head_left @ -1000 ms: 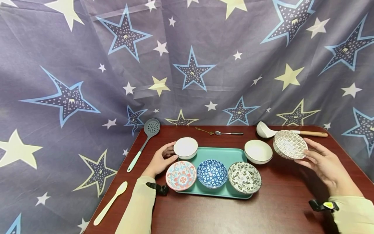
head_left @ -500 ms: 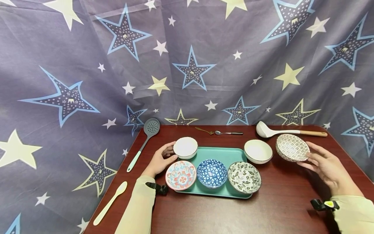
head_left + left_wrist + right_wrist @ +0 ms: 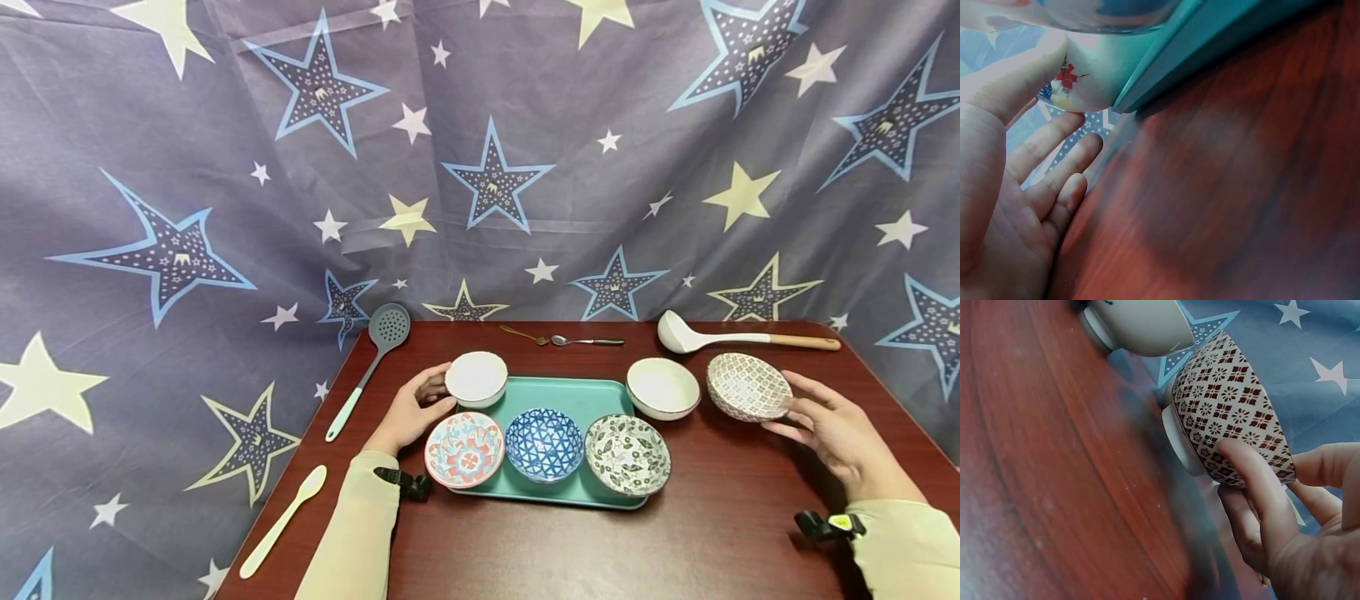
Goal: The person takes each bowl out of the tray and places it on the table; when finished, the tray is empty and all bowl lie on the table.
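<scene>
At the tray's back left corner, my left hand (image 3: 412, 411) holds the white bowl (image 3: 477, 379) from its left side; the left wrist view shows the thumb against the white bowl's wall (image 3: 1094, 69). My right hand (image 3: 843, 433) grips the right side of a brown-and-white patterned bowl (image 3: 748, 387). That patterned bowl (image 3: 1232, 406) is pinched between thumb and fingers of the right hand (image 3: 1297, 519) in the right wrist view, its foot visible; contact with the table cannot be told. A cream bowl (image 3: 663, 389) stands to its left.
The green tray (image 3: 566, 392) bears a red-and-blue bowl (image 3: 465, 450), a blue bowl (image 3: 544, 446) and a leaf-patterned bowl (image 3: 628, 456) along its front. Around lie a slotted spoon (image 3: 389, 327), a ladle (image 3: 681, 335), small spoons (image 3: 588, 342) and a pale spoon (image 3: 285, 521).
My right hand has brought the patterned bowl lower, its position shifting slightly right and down in the head view, and the bowl looks more level. The left hand and white bowl have stayed put.
</scene>
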A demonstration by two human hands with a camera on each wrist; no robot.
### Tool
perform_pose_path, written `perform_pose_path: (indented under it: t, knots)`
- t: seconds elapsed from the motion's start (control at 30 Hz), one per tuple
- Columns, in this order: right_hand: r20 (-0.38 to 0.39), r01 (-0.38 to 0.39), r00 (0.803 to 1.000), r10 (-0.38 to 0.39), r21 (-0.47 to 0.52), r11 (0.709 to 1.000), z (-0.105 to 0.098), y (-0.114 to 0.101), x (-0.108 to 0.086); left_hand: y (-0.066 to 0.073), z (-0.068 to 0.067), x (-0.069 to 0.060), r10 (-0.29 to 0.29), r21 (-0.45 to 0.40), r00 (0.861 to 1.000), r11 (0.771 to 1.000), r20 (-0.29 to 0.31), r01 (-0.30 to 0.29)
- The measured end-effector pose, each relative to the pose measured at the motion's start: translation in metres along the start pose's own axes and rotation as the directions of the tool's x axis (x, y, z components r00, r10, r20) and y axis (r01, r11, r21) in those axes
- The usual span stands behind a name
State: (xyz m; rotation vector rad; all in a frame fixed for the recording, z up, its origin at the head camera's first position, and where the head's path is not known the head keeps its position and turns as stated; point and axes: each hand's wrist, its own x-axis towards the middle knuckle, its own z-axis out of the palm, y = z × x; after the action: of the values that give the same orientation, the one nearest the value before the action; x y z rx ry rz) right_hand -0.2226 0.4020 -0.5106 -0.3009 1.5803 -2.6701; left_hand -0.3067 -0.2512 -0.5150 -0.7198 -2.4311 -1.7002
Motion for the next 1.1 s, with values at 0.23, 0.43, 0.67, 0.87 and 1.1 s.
perform_pose_path:
  t: [0.23,0.43,0.67,0.87,1.1]
  knots:
    - [-0.007,-0.023,1.000,0.023,0.000,1.000,-0.0007,0.0023,0.0011,0.0002,0.0003,-0.0005,-0.006,-0.005,1.000,1.000,-0.001,0.006]
    - [-0.019,-0.036,0.999,0.036,-0.019,0.999,-0.0008,0.0030,0.0014,0.0011,0.0009,-0.0001,-0.003,-0.006,1.000,1.000,-0.005,0.003]
    - [-0.011,-0.061,0.998,0.061,-0.023,0.998,-0.0011,0.0018,0.0014,0.0021,0.0016,-0.0002,-0.003,-0.004,1.000,1.000,-0.007,0.003]
    - [-0.006,-0.070,0.998,0.069,-0.026,0.997,-0.0012,0.0014,0.0014,0.0020,0.0016,0.0000,-0.006,-0.011,1.000,1.000,-0.003,0.006]
    - [-0.004,-0.081,0.997,0.081,-0.070,0.994,-0.0032,0.0014,0.0013,0.0021,0.0009,0.0001,-0.001,-0.012,1.000,1.000,0.001,0.001]
